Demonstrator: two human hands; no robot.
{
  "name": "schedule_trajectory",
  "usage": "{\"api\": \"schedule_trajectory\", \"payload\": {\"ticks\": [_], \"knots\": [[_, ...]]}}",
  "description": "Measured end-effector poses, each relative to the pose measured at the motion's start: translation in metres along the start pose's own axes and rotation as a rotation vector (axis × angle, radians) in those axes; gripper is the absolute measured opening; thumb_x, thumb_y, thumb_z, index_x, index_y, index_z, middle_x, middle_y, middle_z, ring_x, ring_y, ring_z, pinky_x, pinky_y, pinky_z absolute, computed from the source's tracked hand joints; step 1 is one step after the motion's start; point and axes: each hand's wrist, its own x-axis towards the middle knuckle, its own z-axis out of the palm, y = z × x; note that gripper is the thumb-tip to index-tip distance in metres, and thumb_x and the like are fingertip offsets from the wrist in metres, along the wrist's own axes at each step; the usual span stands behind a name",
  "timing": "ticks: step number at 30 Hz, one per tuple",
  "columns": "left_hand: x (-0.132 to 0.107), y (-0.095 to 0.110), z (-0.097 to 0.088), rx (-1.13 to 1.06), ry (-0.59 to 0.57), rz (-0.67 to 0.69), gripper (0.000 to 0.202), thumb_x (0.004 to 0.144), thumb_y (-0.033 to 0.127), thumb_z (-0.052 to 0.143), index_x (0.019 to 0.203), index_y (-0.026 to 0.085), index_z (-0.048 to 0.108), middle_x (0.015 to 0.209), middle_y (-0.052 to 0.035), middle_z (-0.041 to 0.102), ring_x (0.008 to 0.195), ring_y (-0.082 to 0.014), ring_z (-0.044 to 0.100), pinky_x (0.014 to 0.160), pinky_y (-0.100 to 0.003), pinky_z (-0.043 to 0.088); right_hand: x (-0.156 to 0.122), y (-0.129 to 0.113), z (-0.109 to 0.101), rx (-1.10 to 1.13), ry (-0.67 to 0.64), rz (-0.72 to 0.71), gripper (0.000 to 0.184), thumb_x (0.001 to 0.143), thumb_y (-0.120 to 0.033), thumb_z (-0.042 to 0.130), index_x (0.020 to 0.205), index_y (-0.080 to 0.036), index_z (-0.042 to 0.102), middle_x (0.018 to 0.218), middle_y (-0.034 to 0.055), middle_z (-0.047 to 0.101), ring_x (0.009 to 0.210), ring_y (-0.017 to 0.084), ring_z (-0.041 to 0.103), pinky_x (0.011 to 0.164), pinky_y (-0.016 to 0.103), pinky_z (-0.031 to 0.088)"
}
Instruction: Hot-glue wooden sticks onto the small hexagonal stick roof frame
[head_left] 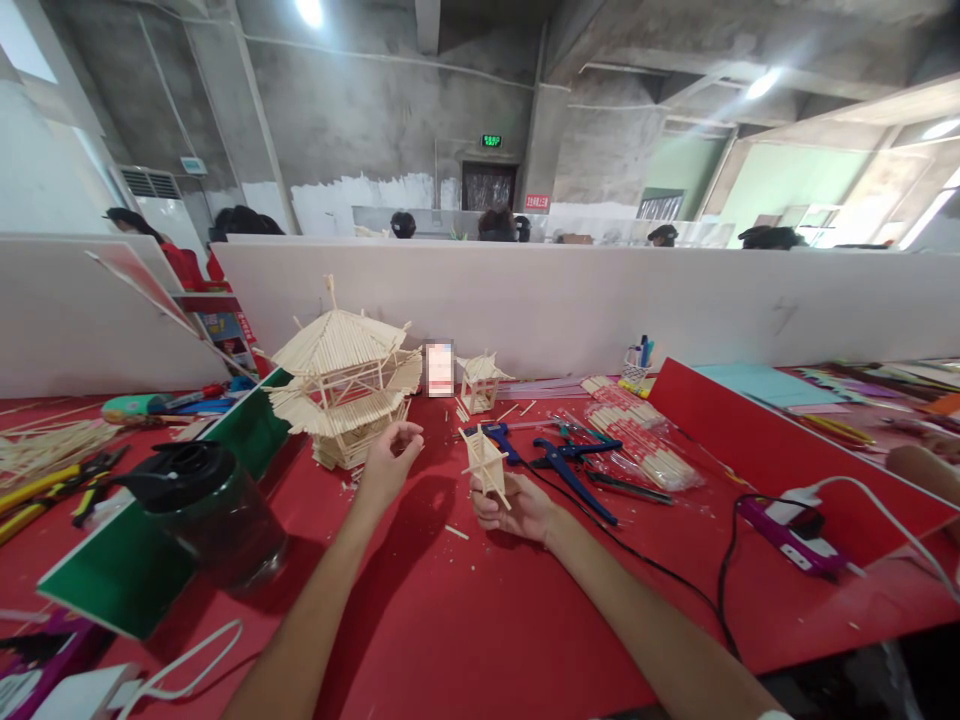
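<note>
My right hand (517,508) is closed on a small wooden stick frame (486,462), a slatted panel with crossed sticks that I hold tilted above the red table. My left hand (394,462) hovers in front of a large pavilion model (341,380) built of thin sticks. Its fingers are curved and a little apart from the thumb, with nothing visible between them. Behind my right hand stands a smaller stick pavilion (480,382). Blue cutting pliers (574,465) and a blue glue gun (495,435) lie just beyond the stick frame.
Left stand a dark lidded bottle (214,520) and a green divider (127,570). Packs of sticks (645,440) lie at right, before a red divider (780,450). A black cable (637,550) runs to a purple power strip (795,540). White partition (525,300) behind; people's heads show beyond.
</note>
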Motion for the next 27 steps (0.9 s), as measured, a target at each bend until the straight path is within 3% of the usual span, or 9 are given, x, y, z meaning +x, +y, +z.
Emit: {"api": "schedule_trajectory", "payload": {"ticks": [4,8,13,18,27], "knots": [[0.001,-0.014,-0.012,0.409,-0.151,0.156,0.018,0.086,0.025,0.048,0.086,0.019,0.066,0.086,-0.0063,0.069,0.082,-0.0204,0.061,0.078,-0.032,0.044,-0.001,-0.002,0.002,0.046,-0.031,-0.038,0.017,0.073,-0.023,0.061,0.086,-0.017,0.051,0.06,-0.0038,0.043,0.052,0.01,0.027,0.053,0.023,0.028],[0.003,-0.028,-0.016,0.589,-0.216,0.118,0.02,0.085,0.016,0.048,0.081,0.019,0.067,0.085,-0.0075,0.07,0.081,-0.0211,0.061,0.077,-0.032,0.044,-0.001,-0.005,0.005,0.037,-0.037,-0.056,0.014,0.076,-0.023,0.061,0.085,-0.017,0.052,0.059,-0.0045,0.041,0.051,0.01,0.025,0.052,0.022,0.028],[0.001,-0.018,-0.01,0.348,-0.296,0.133,0.018,0.085,0.03,0.055,0.081,0.019,0.069,0.083,-0.0054,0.072,0.079,-0.02,0.063,0.075,-0.03,0.045,-0.001,-0.005,0.004,0.013,-0.046,-0.067,0.016,0.075,-0.023,0.063,0.085,-0.017,0.052,0.06,-0.004,0.043,0.052,0.01,0.027,0.052,0.022,0.027],[-0.011,0.004,0.011,0.003,-0.366,0.068,0.025,0.083,0.039,0.059,0.087,0.018,0.071,0.086,-0.0053,0.073,0.079,-0.019,0.064,0.074,-0.028,0.048,0.0,-0.003,0.004,-0.034,-0.025,-0.021,0.014,0.078,-0.024,0.06,0.086,-0.017,0.051,0.061,-0.0029,0.046,0.052,0.011,0.033,0.054,0.024,0.028],[-0.018,0.004,0.033,-0.157,-0.38,-0.061,0.029,0.075,0.043,0.064,0.071,0.015,0.068,0.066,-0.0013,0.065,0.064,-0.0146,0.054,0.062,-0.025,0.041,0.003,0.0,0.006,-0.062,-0.011,0.028,0.017,0.086,-0.033,0.052,0.085,-0.016,0.053,0.058,-0.0028,0.045,0.052,0.011,0.033,0.054,0.025,0.028]]}}
